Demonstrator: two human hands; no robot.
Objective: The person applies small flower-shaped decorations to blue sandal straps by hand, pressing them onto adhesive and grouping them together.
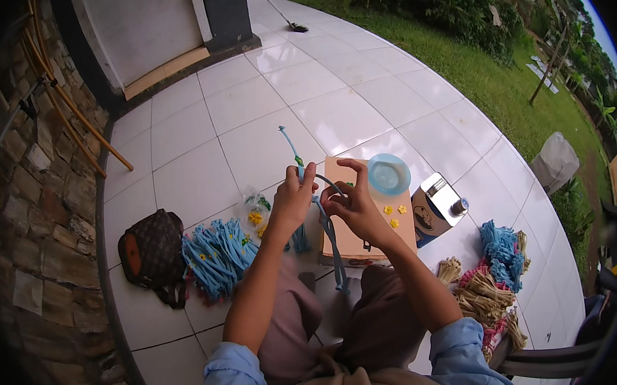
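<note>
Head view: your left hand (293, 196) and right hand (351, 205) both pinch the blue strip (332, 241), held up taut over your lap so its loop stays formed.

We sit on a white tiled floor (245, 111). On it, at our left, lies a brown patterned bag (151, 250), and just beside it a heap of blue strips (216, 255). Ahead rests a flat tan board (364, 217) with small yellow flowers (394, 215) on it, a small box (435, 209) just right of it. Bundles of straw, blue and pink fibre (490, 280) lie at our right.
</note>
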